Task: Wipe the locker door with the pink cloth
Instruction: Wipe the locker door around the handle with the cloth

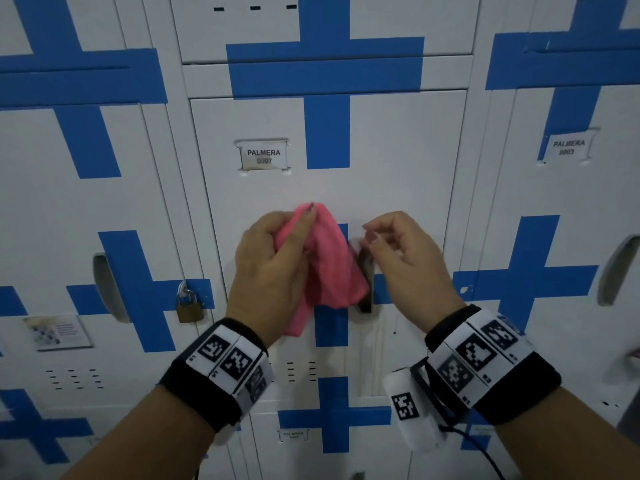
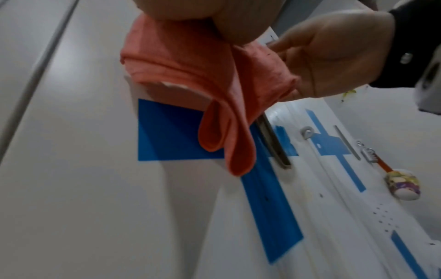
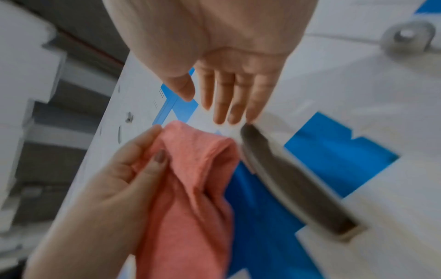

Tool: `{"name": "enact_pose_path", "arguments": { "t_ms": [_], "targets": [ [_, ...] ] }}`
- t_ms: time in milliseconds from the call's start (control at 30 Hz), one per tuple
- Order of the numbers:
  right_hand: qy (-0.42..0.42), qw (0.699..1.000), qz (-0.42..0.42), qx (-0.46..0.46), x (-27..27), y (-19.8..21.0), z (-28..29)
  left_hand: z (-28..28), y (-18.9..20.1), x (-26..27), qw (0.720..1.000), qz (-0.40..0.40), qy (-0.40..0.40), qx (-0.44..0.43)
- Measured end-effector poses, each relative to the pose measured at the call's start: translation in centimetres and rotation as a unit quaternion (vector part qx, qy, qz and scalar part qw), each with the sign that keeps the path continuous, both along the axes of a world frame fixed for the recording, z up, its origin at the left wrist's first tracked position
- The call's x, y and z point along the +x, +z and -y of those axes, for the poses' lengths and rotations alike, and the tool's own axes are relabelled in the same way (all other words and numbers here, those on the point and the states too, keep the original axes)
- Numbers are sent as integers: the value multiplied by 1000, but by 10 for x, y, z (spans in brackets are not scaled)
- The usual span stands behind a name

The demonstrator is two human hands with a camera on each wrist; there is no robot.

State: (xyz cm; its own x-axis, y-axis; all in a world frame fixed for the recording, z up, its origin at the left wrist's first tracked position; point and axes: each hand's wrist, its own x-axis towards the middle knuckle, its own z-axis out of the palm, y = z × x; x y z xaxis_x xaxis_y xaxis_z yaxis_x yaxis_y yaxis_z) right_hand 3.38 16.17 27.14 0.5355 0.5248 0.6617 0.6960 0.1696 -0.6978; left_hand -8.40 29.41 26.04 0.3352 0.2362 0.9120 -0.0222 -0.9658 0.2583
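One pink cloth (image 1: 322, 258) in left hand (image 1: 270, 268), right hand (image 1: 405, 258) free

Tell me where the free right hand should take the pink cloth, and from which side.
Probably the loose right-hand fold of the pink cloth, come at from the right. The left hand already pinches the top left edge, so that side is taken. The right hand hangs open just right of the cloth, in front of the recessed door handle, and a pinch grip there could spread the bunched cloth flat.
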Motion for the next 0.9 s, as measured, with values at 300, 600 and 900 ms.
{"name": "enact_pose_path", "arguments": {
  "t_ms": [300,600,900],
  "targets": [
    [-285,912,289,-63,35,-23,-1,-36,-7,15,942,-116,261,178],
    [-323,857,350,-196,57,-34,-11,-22,-10,22,937,-84,263,216],
    [-342,841,370,-199,62,-38,-16,-40,-38,25,921,-217,253,200]
  ]
}}
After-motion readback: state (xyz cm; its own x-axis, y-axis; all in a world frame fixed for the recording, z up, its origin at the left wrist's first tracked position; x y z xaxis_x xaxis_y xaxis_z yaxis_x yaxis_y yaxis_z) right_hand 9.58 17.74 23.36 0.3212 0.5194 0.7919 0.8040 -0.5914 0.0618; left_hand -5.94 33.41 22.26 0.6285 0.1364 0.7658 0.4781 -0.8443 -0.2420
